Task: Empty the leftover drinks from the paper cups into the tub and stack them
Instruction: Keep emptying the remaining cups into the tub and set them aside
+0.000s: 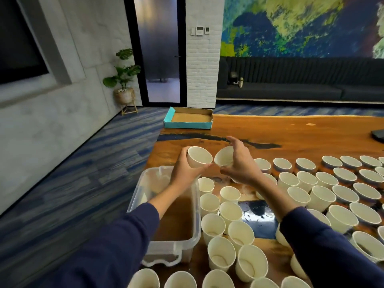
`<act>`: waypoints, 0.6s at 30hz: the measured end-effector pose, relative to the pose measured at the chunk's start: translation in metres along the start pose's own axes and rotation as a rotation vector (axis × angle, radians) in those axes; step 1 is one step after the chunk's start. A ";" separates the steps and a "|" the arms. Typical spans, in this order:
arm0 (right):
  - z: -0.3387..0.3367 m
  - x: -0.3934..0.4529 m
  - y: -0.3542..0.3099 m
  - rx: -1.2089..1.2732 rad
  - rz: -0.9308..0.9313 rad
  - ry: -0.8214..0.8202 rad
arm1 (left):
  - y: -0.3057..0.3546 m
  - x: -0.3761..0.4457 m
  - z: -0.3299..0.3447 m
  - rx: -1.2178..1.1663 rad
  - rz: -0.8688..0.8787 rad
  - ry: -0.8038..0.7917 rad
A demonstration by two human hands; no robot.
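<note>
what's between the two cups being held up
Nothing: in the head view the left hand holds one cup, the right hand another cup, with only a narrow gap showing bare table beyond.

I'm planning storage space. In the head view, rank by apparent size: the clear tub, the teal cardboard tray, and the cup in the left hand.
1. Clear tub, nearest the camera.
2. Teal cardboard tray, farther away, so its true size is unsure.
3. Cup in the left hand.

Two hands (187, 171), one tub (166, 250), one box (188, 124) (cups beyond counting).
</note>
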State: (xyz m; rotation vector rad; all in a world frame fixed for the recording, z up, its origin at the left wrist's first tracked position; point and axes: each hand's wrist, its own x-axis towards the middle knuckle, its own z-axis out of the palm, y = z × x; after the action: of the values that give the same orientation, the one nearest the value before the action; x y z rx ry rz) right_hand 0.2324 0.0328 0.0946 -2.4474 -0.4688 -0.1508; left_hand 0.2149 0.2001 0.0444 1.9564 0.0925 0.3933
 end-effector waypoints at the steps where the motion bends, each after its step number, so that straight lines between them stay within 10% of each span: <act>1: 0.005 -0.002 -0.005 -0.034 -0.018 -0.022 | -0.004 -0.002 -0.011 0.051 0.012 0.011; 18: 0.070 -0.009 -0.033 -0.633 -0.372 -0.176 | -0.033 -0.034 -0.109 0.751 0.146 -0.166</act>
State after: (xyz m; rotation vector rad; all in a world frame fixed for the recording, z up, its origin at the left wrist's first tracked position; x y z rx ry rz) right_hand 0.2110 0.0970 0.0560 -2.9716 -1.0938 -0.2741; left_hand 0.1522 0.3008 0.0453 2.7413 -0.0160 0.3109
